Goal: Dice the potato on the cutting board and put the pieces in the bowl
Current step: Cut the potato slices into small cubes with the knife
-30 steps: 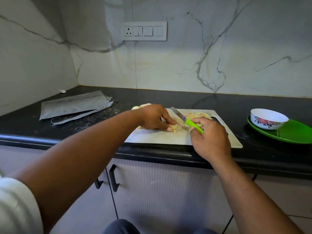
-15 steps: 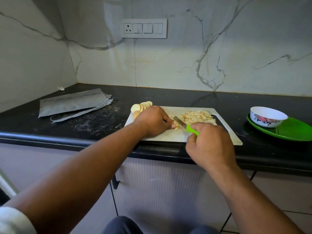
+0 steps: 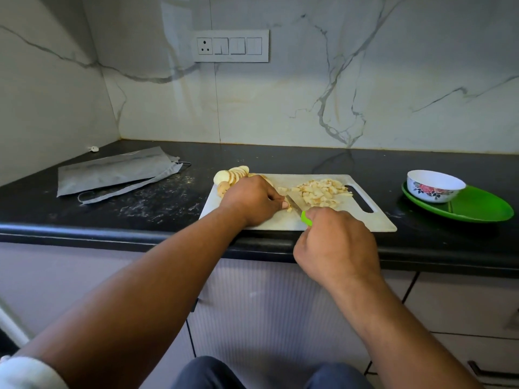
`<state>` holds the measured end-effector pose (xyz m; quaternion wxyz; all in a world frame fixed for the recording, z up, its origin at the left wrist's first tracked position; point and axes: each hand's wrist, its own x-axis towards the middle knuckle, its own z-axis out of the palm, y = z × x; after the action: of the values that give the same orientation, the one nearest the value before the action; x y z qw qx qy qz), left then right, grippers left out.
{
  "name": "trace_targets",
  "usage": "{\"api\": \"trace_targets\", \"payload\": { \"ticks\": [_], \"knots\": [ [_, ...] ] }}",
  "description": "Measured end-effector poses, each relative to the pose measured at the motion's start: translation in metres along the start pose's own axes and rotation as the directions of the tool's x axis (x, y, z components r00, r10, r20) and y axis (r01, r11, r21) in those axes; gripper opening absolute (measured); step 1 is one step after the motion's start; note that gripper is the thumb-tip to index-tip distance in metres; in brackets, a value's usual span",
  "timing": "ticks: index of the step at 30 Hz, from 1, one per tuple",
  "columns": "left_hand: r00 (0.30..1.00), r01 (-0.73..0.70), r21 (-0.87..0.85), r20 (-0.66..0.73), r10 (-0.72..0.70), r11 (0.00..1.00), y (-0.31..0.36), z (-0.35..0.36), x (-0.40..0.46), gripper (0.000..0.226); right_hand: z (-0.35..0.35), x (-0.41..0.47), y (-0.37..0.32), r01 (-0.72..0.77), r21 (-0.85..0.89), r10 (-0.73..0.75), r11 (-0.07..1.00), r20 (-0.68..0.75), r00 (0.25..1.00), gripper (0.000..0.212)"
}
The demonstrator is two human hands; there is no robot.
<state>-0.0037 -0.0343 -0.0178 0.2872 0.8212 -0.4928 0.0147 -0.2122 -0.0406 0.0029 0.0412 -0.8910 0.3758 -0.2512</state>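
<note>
Partway: diced pile [image 3: 318, 193] beyond your knife-gripping right hand [image 3: 338, 245], uncut slices [image 3: 233, 175] behind your left hand [image 3: 251, 202] pinching potato, bowl [image 3: 435, 186] unfilled.

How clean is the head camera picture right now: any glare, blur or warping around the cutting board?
Head view: wide-angle warping bows the black counter edge. Soft, dim light, with the wall's veins mirrored faintly in the counter and no harsh glare. The cutting board, diced pile and knife read sharp. The left hand and right hand show no motion blur.
</note>
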Motion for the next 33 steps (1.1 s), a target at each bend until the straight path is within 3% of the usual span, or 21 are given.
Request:
{"api": "trace_targets", "payload": {
  "ticks": [5,10,24,33],
  "knots": [
    [1.0,0.025,-0.001,0.004,-0.025,1.0,0.003,-0.001,0.001,0.017,-0.016,-0.026,0.007,0.038,-0.044,-0.037,0.998,0.01,0.999,0.032],
    [0.997,0.072,-0.117,-0.031,-0.076,0.991,0.0,-0.003,-0.003,0.016,-0.019,-0.025,0.002,0.039,-0.072,-0.043,0.997,-0.053,0.998,0.034],
    [0.997,0.064,-0.062,-0.034,-0.066,0.996,-0.002,-0.002,-0.003,0.013,0.013,0.019,-0.016,0.018,0.001,-0.017,1.0,-0.066,0.998,0.033],
    [0.998,0.039,0.014,-0.048,-0.038,0.999,0.002,-0.002,-0.003,0.016,0.007,-0.023,-0.012,-0.009,0.004,0.009,1.0,-0.03,1.0,0.027]
  ]
}}
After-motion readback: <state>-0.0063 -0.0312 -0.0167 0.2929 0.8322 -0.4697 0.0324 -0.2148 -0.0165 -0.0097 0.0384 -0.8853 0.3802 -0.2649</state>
